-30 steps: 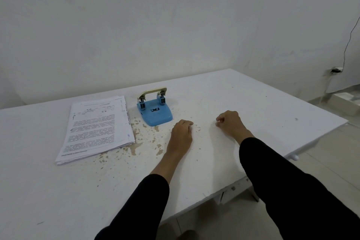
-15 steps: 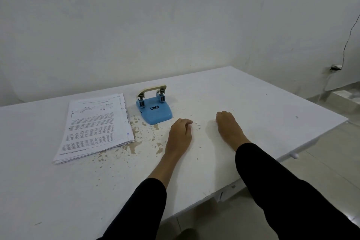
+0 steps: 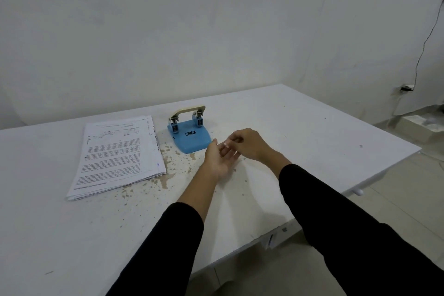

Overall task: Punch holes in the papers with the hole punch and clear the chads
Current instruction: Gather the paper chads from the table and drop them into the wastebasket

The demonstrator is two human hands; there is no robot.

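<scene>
A blue hole punch (image 3: 189,140) with a cream handle stands upright on the white table (image 3: 312,132). Left of it lies a stack of printed papers (image 3: 115,156). My left hand (image 3: 217,162) is held palm up just in front of the punch, fingers relaxed and slightly cupped. My right hand (image 3: 249,144) hovers over that palm with its fingertips pinched together on a tiny white bit, apparently a chad (image 3: 225,144). Neither hand touches the punch or the papers.
Brown stains and specks (image 3: 168,166) mark the table between the papers and the punch. The table's front edge runs close below my forearms, with a drawer knob (image 3: 359,192) at its right. A box (image 3: 425,125) sits on the floor at right, a cable (image 3: 427,38) hangs on the wall.
Both hands lifted off the table. The left one turned palm up; the right one moved left over it with fingertips pinched together.
</scene>
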